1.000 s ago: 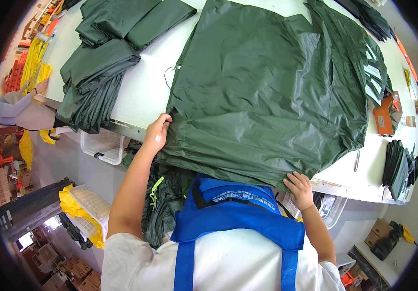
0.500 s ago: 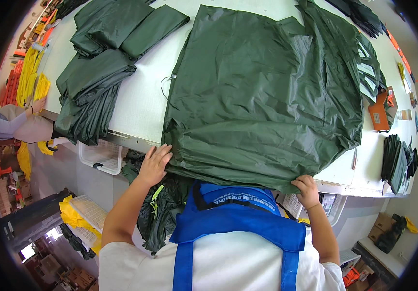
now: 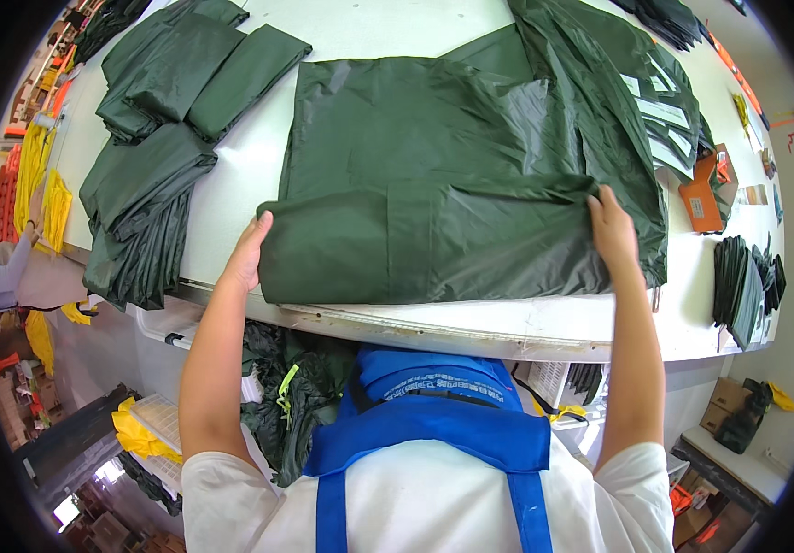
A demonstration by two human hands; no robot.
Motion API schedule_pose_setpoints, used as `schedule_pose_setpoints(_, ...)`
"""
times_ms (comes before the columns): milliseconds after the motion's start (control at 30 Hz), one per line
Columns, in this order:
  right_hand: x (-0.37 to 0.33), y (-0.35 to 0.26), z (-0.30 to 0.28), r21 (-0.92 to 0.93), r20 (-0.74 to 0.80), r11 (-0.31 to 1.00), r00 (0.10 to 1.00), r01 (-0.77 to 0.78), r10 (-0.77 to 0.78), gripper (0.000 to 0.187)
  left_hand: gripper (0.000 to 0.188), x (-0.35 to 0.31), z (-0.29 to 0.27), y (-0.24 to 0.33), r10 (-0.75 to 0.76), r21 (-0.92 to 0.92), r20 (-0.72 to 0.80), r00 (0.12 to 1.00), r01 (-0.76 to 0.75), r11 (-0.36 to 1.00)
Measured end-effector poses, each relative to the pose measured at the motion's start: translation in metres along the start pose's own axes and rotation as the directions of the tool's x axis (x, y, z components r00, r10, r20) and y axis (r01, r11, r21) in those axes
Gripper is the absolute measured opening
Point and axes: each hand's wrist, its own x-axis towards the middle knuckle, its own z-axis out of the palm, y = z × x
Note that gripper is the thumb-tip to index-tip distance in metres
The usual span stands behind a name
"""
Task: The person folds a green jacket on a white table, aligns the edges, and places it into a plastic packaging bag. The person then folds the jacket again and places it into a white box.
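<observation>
Seeing folded green bundles far left, lol. Clamping the grip of the left hand on a shiny green garment, lying partly folded on the desk. Clamping the garment's right side in the right hand, too. Spotting an orange box further right, btw.

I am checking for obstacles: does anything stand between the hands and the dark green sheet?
Nothing visible does: the left hand touches the dark green sheet at the left end of its front fold, the right hand near the right end.
</observation>
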Motion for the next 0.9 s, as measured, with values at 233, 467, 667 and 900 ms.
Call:
schedule_pose_setpoints(233, 0.041, 0.058, 0.055, -0.058, -0.139, 0.998, 0.990, 0.006, -0.014, 0.034, 0.049, -0.003, 0.008, -0.018, -0.045, 0.190, -0.014, 0.999, 0.047, 0.981)
schedule_pose_setpoints(467, -0.078, 0.206, 0.021, 0.102, -0.357, 0.992, 0.933, 0.074, -0.033, 0.034, 0.049, -0.004, 0.006, -0.063, 0.321, 0.644, -0.199, 0.926, -0.123, 0.755)
schedule_pose_setpoints(667, -0.055, 0.207, 0.016, -0.252, -0.150, 0.958, 0.972, 0.139, -0.180, 0.019, 0.050, 0.008, 0.017, -0.054, 0.408, 0.820, -0.173, 0.896, -0.099, 0.564)
schedule_pose_setpoints(900, -0.078, 0.223, 0.007, -0.304, 0.133, 0.950, 0.991, 0.066, -0.026, 0.043, 0.042, -0.013, 0.009, -0.061, 0.265, 0.948, -0.025, 0.964, -0.061, 0.312)
